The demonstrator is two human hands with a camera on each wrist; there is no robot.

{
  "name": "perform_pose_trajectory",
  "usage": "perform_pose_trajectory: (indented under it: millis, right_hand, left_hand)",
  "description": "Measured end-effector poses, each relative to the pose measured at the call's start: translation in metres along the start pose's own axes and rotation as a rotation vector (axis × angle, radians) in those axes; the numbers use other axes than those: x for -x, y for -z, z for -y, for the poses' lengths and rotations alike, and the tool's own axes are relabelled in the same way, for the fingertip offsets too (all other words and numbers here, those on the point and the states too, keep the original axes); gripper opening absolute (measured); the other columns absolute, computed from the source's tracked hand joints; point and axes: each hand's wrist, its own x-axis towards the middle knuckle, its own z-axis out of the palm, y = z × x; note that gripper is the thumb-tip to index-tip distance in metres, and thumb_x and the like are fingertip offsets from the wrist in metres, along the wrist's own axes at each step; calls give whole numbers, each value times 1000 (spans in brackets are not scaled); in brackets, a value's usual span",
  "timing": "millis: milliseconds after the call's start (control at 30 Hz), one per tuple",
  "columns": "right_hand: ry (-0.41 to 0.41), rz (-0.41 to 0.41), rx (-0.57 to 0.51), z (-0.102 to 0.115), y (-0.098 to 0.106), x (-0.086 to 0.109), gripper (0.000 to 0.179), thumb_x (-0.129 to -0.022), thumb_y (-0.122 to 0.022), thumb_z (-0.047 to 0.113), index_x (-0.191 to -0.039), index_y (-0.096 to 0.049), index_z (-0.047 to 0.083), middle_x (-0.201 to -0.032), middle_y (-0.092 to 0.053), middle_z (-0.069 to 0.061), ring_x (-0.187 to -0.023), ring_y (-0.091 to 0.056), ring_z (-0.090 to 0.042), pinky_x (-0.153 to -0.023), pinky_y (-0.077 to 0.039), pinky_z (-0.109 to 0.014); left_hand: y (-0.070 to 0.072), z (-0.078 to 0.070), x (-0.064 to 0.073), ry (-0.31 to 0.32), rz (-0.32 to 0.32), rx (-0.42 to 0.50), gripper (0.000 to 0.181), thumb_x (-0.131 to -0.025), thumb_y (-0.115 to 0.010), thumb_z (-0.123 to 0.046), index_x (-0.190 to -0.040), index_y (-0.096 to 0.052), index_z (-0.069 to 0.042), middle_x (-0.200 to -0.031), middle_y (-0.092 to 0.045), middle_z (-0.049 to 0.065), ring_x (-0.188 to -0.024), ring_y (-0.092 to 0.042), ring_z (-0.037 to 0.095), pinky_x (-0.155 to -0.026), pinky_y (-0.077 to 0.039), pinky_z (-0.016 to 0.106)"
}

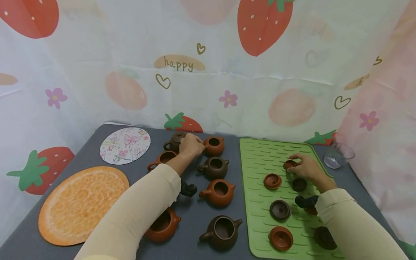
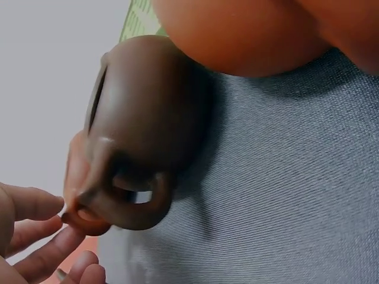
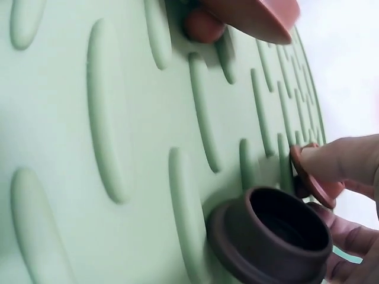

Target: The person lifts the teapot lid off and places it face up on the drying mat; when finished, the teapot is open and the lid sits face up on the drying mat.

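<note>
At the back of the table, my left hand [image 1: 191, 145] pinches the handle of an orange-red clay teapot [image 1: 214, 145], which stands lidless. In the left wrist view the fingertips meet that teapot's handle [image 2: 86, 223], partly hidden behind a dark brown teapot [image 2: 151, 100]. A lidded dark teapot [image 1: 178, 140] stands just left of this hand. Over on the green mat [image 1: 256, 162], my right hand [image 1: 307, 168] holds a small red-brown lid [image 1: 289, 165] between thumb and fingers. Close by it lies a dark lid [image 3: 278, 236], upside down.
More lidless teapots, such as a brown one [image 1: 222, 231], stand in two columns. Several upturned lids, among them a red one [image 1: 281, 238], lie on the mat. A clear glass [image 1: 338, 156] is at the right edge. Left lie an orange round mat [image 1: 84, 206] and a floral one [image 1: 125, 146].
</note>
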Motion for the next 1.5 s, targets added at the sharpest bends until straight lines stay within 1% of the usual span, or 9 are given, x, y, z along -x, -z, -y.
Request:
perform_pose_trajectory:
  millis: [300,567,667,733,933,1100,1233,1367,1500]
  right_hand:
    - [-41,-47,-39,2,19,11,64,-96,-60,32,-143,-37,-5,-129,-43,-41,-110,-48,-53,-79,-47,-55]
    - [-9,-63,-48,9,32,20,73,-96,-57,44,-146,-33,-3,-133,-40,-40,-112,-48,-53,-81,-46,-57]
    - [17,-78,-47,13,36,24,73,-96,-56,46,-146,-34,-2,-132,-43,-38,-109,-51,-51,-81,-47,-57]
    - [30,-89,-41,18,39,26,72,-96,-55,46,-147,-35,-1,-131,-44,-37,-108,-52,-50,-81,-46,-58]
    - [66,-110,-48,34,44,31,71,-96,-56,47,-147,-36,2,-131,-46,-34,-110,-50,-48,-83,-44,-59]
    - [99,-113,-70,48,45,36,67,-96,-57,45,-148,-38,6,-129,-48,-30,-108,-52,-44,-80,-46,-55]
    - [120,-106,-86,63,45,38,65,-96,-58,44,-147,-40,9,-130,-48,-28,-114,-49,-43,-82,-45,-55]
    - [142,-94,-104,78,43,38,62,-95,-60,43,-146,-42,11,-127,-51,-25,-116,-47,-42,-84,-43,-55]
    - [180,-85,-114,91,39,38,61,-95,-61,41,-144,-44,10,-121,-55,-22,-110,-52,-37,-84,-44,-53]
  left_hand:
    - [24,-12,3,-82,-19,91,13,-86,-71,-15,-97,-76,-10,-106,-68,7,-94,-61,27,-71,-50,39]
    - [54,-24,11,-126,-19,163,8,-88,-71,-18,-93,-75,-13,-93,-66,2,-82,-59,22,-69,-50,38]
    - [64,-25,15,-143,-25,191,14,-89,-70,-19,-100,-73,-11,-94,-67,4,-81,-61,22,-70,-50,37]
    - [71,-24,17,-149,-49,198,19,-90,-68,-20,-106,-73,-10,-94,-68,5,-90,-60,24,-72,-50,38]
    - [85,-11,20,-183,-157,246,27,-89,-69,-21,-113,-72,-9,-103,-68,8,-114,-46,32,-78,-49,40]
    - [91,6,20,-189,-200,321,33,-90,-69,-23,-121,-69,-12,-107,-66,10,-110,-50,31,-79,-49,42]
    - [93,22,15,-157,-181,360,36,-91,-68,-24,-124,-66,-10,-113,-63,12,-101,-57,30,-80,-49,43]
    - [93,38,7,-91,-156,357,36,-92,-67,-24,-124,-66,-9,-116,-62,12,-107,-56,30,-84,-48,43]
    - [92,50,2,-21,-132,317,33,-92,-68,-22,-121,-67,-8,-116,-64,12,-108,-56,31,-86,-48,43]
